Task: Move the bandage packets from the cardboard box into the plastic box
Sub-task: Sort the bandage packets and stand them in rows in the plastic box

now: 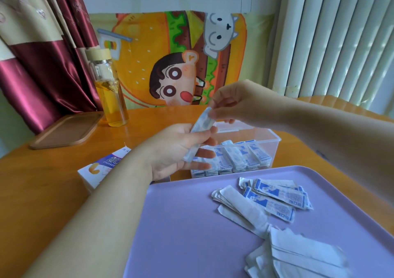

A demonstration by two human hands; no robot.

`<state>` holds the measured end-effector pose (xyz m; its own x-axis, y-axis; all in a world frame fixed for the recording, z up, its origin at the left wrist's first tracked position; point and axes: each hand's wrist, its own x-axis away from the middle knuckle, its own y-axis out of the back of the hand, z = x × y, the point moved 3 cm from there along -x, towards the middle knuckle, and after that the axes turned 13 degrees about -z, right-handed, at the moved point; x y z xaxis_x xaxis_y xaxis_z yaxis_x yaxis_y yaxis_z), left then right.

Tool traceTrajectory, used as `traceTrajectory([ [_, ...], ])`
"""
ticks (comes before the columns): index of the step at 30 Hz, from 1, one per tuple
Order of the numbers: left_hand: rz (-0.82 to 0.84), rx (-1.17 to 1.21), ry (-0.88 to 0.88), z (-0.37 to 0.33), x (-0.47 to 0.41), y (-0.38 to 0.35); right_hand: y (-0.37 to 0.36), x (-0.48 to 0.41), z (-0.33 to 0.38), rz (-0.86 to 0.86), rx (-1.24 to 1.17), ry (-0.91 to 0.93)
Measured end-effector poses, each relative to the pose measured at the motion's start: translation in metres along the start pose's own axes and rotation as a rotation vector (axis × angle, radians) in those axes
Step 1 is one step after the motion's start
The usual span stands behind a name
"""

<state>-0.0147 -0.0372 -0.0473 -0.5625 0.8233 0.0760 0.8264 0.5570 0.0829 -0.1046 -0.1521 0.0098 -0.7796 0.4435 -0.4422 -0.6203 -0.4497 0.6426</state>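
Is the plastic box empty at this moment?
No, rows of bandage packets stand on edge inside the plastic box, packed along its near wall.

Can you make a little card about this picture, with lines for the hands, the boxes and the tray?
left hand: holds a stack of packets near the plastic box
right hand: pinches the stack's top end
plastic box: open, rows of packets standing inside
cardboard box: on the table, left of the plastic box
tray: purple, loose packets lying on it
also there: bottle, brown lid
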Motion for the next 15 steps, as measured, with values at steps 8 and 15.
traceTrajectory([
  [8, -0.104, -0.146, -0.09, 0.001, -0.002, 0.0, 0.002, 0.002, -0.017, -0.068, -0.363, -0.316],
  [15, -0.343, -0.529, -0.329, -0.001, -0.016, 0.009, -0.005, -0.018, -0.033, -0.238, -0.267, -0.345],
])
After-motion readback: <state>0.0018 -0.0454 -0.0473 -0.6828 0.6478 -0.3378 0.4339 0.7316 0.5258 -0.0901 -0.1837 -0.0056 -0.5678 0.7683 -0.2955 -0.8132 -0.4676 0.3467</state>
